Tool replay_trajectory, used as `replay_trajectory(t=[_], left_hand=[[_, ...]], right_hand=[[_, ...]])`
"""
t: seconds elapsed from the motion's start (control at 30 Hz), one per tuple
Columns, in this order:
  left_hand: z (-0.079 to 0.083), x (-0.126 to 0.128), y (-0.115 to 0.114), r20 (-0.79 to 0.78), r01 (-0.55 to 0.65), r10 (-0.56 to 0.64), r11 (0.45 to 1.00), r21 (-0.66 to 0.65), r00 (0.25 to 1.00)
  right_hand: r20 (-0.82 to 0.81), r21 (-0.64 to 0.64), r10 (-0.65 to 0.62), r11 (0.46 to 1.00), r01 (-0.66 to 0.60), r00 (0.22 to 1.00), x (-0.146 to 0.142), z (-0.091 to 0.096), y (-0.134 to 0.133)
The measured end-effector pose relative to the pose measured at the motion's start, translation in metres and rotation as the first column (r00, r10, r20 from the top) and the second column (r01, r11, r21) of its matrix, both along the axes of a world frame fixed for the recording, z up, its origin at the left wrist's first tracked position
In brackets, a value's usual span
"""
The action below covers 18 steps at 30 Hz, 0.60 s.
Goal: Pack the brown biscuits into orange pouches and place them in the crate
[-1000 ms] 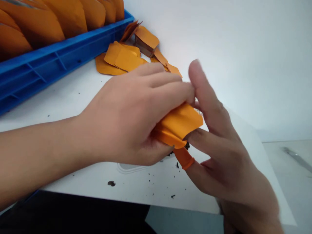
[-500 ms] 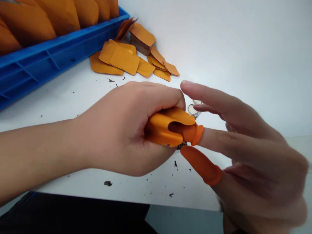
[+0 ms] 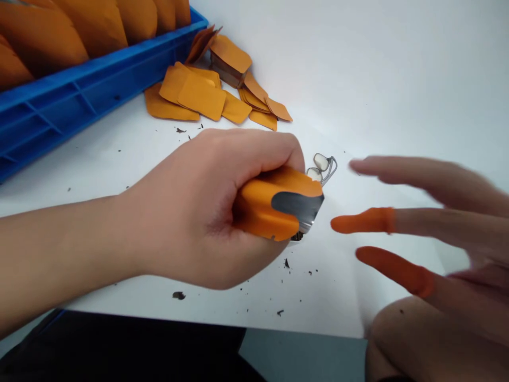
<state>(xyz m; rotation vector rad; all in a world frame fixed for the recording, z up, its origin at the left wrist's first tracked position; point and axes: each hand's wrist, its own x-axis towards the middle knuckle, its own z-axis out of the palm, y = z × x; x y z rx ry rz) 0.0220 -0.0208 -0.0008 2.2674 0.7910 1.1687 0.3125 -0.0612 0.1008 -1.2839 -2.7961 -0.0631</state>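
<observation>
My left hand (image 3: 207,207) is closed around a folded orange envelope (image 3: 262,204) held over the white table (image 3: 358,79). The envelope's mouth faces right and something dark grey and shiny (image 3: 298,204) shows inside it. My right hand (image 3: 429,239) is spread just to the right of the envelope, apart from it, holding nothing. Its thumb and one finger wear orange rubber cots. Behind the envelope a small metal piece with two pale pads (image 3: 323,165) lies on the table.
A loose pile of small orange envelopes (image 3: 214,90) lies at the back of the table. A blue crate (image 3: 79,101) full of larger orange envelopes stands at the far left. Dark crumbs (image 3: 178,295) are scattered near the table's front edge.
My right hand's covered finger was inside the envelope's mouth half a second ago; it has drawn out to the right, and the envelope now gapes with the grey thing showing.
</observation>
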Motion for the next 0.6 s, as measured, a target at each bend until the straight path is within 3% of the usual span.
replay_trajectory(t=[0.13, 0.23, 0.4, 0.6], left_hand=[[0.001, 0.000, -0.001, -0.042, -0.013, 0.012, 1.000, -0.018, 0.999], [-0.001, 0.000, 0.000, -0.021, 0.012, -0.012, 1.000, -0.018, 1.000], [-0.003, 0.000, 0.002, -0.042, -0.036, 0.038, 0.998, 0.043, 0.998], [-0.004, -0.002, 0.002, -0.070, -0.026, 0.028, 0.999, 0.021, 0.997]], right_hand=[[-0.006, -0.189, 0.083, 0.978, -0.082, 0.997, -0.001, -0.029, 0.029], [0.003, -0.265, 0.044, 0.963, -0.042, 0.999, -0.004, -0.046, 0.049], [0.017, -0.230, 0.013, 0.973, -0.008, 1.000, -0.010, -0.048, 0.053], [0.046, -0.159, 0.020, 0.987, -0.012, 0.999, -0.017, -0.043, 0.042]])
